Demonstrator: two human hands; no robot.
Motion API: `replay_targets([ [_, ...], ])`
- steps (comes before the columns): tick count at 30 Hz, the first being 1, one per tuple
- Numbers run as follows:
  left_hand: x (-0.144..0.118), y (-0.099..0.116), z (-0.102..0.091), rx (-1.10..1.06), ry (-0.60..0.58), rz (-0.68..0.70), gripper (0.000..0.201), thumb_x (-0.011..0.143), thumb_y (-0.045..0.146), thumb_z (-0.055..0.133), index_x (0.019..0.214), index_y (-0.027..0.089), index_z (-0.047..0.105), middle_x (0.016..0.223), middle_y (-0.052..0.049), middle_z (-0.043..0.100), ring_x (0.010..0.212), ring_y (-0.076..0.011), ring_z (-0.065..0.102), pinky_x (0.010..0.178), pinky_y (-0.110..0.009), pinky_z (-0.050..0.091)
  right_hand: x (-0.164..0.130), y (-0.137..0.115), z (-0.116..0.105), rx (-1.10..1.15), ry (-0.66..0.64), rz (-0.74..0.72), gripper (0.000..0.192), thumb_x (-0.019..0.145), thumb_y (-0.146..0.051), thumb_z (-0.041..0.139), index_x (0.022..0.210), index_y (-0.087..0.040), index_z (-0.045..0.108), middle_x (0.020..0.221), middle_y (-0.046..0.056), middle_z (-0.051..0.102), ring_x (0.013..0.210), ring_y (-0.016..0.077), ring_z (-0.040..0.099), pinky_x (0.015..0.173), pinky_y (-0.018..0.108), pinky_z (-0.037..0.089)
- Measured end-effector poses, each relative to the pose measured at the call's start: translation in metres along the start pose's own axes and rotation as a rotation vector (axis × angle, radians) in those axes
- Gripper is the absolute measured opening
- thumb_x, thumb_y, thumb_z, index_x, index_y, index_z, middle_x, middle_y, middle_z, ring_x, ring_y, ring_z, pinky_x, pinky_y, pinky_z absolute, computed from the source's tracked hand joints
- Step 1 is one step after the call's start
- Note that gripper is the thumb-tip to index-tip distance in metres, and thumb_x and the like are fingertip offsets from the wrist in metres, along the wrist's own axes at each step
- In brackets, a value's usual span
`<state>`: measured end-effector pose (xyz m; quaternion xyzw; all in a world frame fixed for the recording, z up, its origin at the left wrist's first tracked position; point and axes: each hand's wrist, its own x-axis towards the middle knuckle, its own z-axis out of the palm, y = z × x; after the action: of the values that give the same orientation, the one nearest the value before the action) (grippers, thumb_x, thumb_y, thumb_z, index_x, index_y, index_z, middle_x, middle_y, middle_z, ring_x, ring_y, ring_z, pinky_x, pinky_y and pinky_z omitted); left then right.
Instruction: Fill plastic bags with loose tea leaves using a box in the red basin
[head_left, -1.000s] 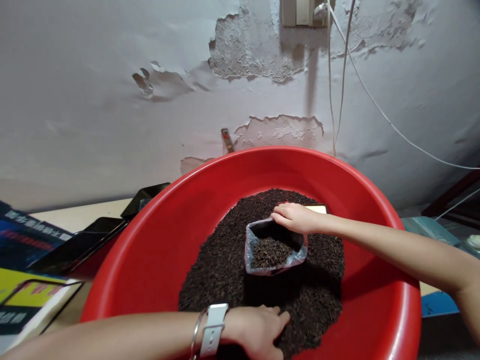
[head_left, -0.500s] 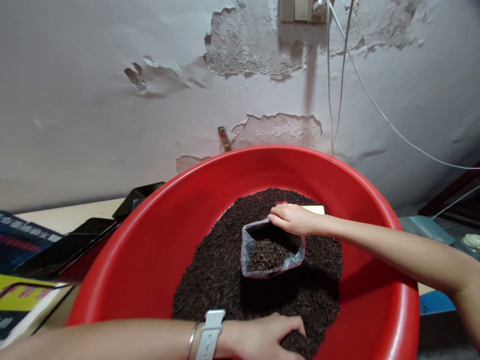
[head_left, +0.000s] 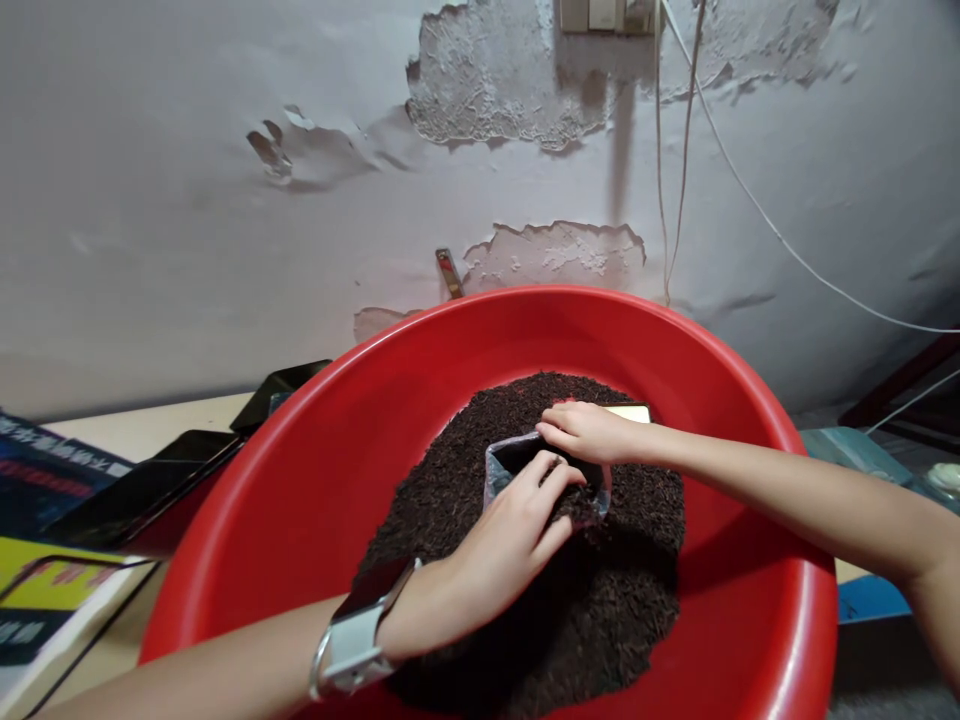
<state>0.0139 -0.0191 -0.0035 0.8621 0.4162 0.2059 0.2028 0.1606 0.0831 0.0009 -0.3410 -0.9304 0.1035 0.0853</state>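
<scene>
A wide round basin of red plastic point(head_left: 300, 530) fills the lower middle of the frame, and on its bottom is spread a heap of thin, dark brown, dry pieces point(head_left: 600, 600). Near the centre of the frame, within this heap, stands a small box-shaped container with a clear plastic lining point(head_left: 499, 470). The right hand point(head_left: 592, 433) grasps the far edge of the container; its fingertips lie over the edge, while its underside is hidden. The left hand point(head_left: 495, 540) is at the container's mouth, with fingers curled around a portion of the dark pieces. This hand covers most of the mouth and the near wall, so the content is hardly seen.

A pale yellow flat piece point(head_left: 630, 412) shows partly behind the right wrist. The right forearm crosses the basin's right rim; the left forearm, with a white-strapped watch point(head_left: 354, 645), covers the rim at lower left.

At the left of the frame, black trays point(head_left: 142, 490) stand close beside the basin, near a dark blue printed item point(head_left: 45, 470). Behind the basin rises a whitish peeling wall point(head_left: 187, 200), where a thin white cable point(head_left: 787, 245) hangs at upper right.
</scene>
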Motion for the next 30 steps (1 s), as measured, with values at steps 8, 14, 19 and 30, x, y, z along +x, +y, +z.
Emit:
replay_targets([
  [8,-0.001,0.006,0.003,0.204,-0.036,0.262,0.022,0.085,0.017,0.049,0.106,0.020,0.052,0.113,-0.006,0.054,0.108,-0.0197,0.045,0.095,-0.034,0.036,-0.001,0.000,-0.001,-0.015,0.009,-0.010,0.034,0.095,-0.031,0.028,0.080,-0.014,0.053,0.082,0.006,0.059,0.075,0.0139,0.051,0.071,0.026,0.033],
  [14,-0.019,-0.004,0.029,0.216,-0.571,0.531,0.043,0.082,0.030,0.057,0.122,0.019,0.046,0.130,-0.009,0.048,0.120,-0.0250,0.041,0.101,-0.039,0.033,-0.001,0.000,-0.002,-0.012,0.000,-0.013,0.034,0.094,-0.030,0.028,0.079,-0.014,0.053,0.081,0.007,0.059,0.074,0.0140,0.050,0.071,0.026,0.033],
  [19,-0.030,-0.030,0.050,0.220,-0.809,0.247,0.072,0.078,0.038,0.060,0.139,0.033,0.024,0.147,-0.015,0.023,0.127,-0.0411,0.031,0.093,-0.054,0.038,-0.001,0.000,-0.004,-0.008,-0.010,-0.018,0.034,0.094,-0.030,0.028,0.080,-0.014,0.054,0.082,0.007,0.059,0.075,0.0137,0.051,0.072,0.026,0.033],
  [30,-0.018,-0.018,0.045,0.139,-1.064,0.094,0.066,0.069,0.033,0.065,0.129,0.017,0.042,0.124,-0.019,0.049,0.106,-0.0349,0.055,0.082,-0.041,0.047,-0.003,0.001,-0.005,0.011,-0.009,-0.028,0.037,0.094,-0.034,0.027,0.082,-0.013,0.055,0.084,0.008,0.061,0.076,0.0144,0.053,0.071,0.026,0.034],
])
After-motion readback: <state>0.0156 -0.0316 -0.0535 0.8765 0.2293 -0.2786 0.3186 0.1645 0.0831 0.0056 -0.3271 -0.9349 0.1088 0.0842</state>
